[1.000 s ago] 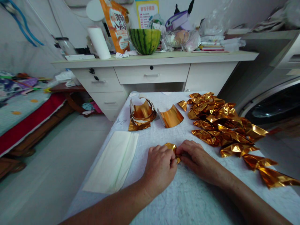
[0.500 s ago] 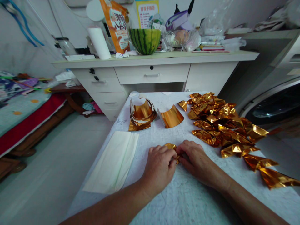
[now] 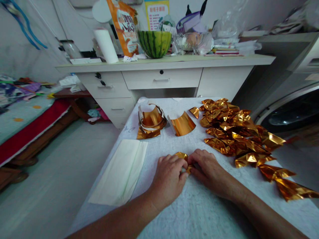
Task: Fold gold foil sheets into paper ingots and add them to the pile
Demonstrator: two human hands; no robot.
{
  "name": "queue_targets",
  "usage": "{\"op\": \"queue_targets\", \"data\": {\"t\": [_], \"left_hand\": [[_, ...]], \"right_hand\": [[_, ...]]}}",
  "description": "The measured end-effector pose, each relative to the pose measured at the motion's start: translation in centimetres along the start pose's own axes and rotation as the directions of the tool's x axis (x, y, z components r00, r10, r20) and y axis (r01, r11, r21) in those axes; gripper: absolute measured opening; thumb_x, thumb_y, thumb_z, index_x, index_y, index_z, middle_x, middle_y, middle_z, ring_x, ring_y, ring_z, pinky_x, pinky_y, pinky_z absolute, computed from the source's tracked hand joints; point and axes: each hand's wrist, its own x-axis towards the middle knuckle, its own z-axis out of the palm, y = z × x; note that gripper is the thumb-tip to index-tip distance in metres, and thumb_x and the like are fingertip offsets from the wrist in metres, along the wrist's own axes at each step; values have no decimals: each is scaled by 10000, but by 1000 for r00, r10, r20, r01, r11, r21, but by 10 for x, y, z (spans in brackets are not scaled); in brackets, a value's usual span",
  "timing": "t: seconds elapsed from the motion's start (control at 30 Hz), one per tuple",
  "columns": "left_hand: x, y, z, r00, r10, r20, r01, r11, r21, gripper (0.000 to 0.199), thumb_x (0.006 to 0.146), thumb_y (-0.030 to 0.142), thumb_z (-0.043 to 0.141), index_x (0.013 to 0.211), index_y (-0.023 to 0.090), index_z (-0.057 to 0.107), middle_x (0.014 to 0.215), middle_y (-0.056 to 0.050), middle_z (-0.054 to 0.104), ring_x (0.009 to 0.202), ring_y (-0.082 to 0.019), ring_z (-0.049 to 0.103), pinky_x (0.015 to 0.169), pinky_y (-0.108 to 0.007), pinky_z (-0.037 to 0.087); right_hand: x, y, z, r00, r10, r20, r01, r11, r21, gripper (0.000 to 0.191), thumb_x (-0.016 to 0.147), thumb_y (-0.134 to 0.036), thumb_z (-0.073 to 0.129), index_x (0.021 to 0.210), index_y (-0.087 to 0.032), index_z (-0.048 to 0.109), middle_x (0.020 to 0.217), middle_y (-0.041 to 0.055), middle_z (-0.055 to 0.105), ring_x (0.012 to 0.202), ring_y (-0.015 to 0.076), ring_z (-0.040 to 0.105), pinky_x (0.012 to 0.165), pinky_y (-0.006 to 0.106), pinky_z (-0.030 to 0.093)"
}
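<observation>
Both hands meet over a piece of gold foil paper [image 3: 181, 155] on the cloth-covered table. My left hand [image 3: 170, 175] is closed, thumb and fingers pinching the foil from the left. From the right, my right hand [image 3: 204, 168] grips it with bent fingers. Most of the piece is hidden under the fingers. Beyond the hands lies a curled gold foil sheet [image 3: 183, 124], with a curled stack of foil sheets [image 3: 152, 120] to its left. A large heap of folded gold foil pieces [image 3: 234, 127] spreads over the table's right side.
A flat off-white paper packet [image 3: 119, 172] lies at the table's left. Behind the table stands a white desk [image 3: 161, 79] bearing half a watermelon [image 3: 154, 43] and a paper roll [image 3: 105, 46]. A washing machine [image 3: 294, 96] is at the right, a bed [image 3: 32, 122] at the left.
My left fingers and thumb have shifted very slightly around the gold foil paper. Nothing else has visibly moved.
</observation>
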Motion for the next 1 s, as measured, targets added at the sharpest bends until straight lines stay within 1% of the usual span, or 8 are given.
{"op": "queue_targets", "data": {"t": [0.07,0.17,0.43,0.57,0.67,0.8,1.0], "left_hand": [[0,0,1,1000,-1,-4,1,1000,1,92,818,172,638,881,229,602,921,9,641,919,-207,545,819,-367,335],[-1,-1,1,1000,-3,-11,3,1000,2,97,816,164,636,879,227,598,930,6,640,923,-211,542,822,-371,334],[-2,-2,1,1000,-6,20,6,1000,-4,114,817,139,623,883,226,591,937,6,631,939,-216,529,828,-381,341],[-1,-1,0,999,-17,34,17,1000,9,104,820,144,626,879,222,593,944,-1,633,940,-221,528,833,-388,346],[0,0,-1,999,-19,38,19,1000,8,108,821,150,635,889,225,598,950,-1,638,941,-222,532,835,-391,348],[0,0,-2,998,-26,52,26,1000,11,121,815,145,644,895,228,607,947,3,642,940,-221,539,837,-390,349],[0,1,-2,999,-16,41,16,1000,6,133,811,129,633,898,226,606,962,2,646,960,-219,542,847,-384,351]], "right_hand": [[-2,0,-1,1000,-29,2,29,1000,7,80,876,-147,556,922,-197,598,920,50,583,873,218,498,776,361,351],[-3,-1,0,999,-33,-10,33,999,-9,57,876,-166,557,915,-195,586,919,51,574,870,220,491,774,364,347],[0,-1,9,998,24,-50,-26,999,-41,29,864,-228,590,880,-205,581,886,44,566,855,225,488,746,359,331],[0,-2,8,998,53,-37,-54,998,-41,30,873,-237,589,874,-207,591,884,44,567,849,223,494,747,358,334],[1,-2,6,997,70,-21,-70,997,-37,27,877,-201,579,889,-205,602,898,49,577,861,225,496,760,358,342],[3,-4,2,997,79,1,-79,997,-16,100,861,-119,568,898,-201,613,910,51,591,873,220,500,777,355,352],[2,-4,-3,996,87,31,-88,996,14,195,840,-31,532,883,-197,625,919,53,605,884,216,506,781,350,358]]}}
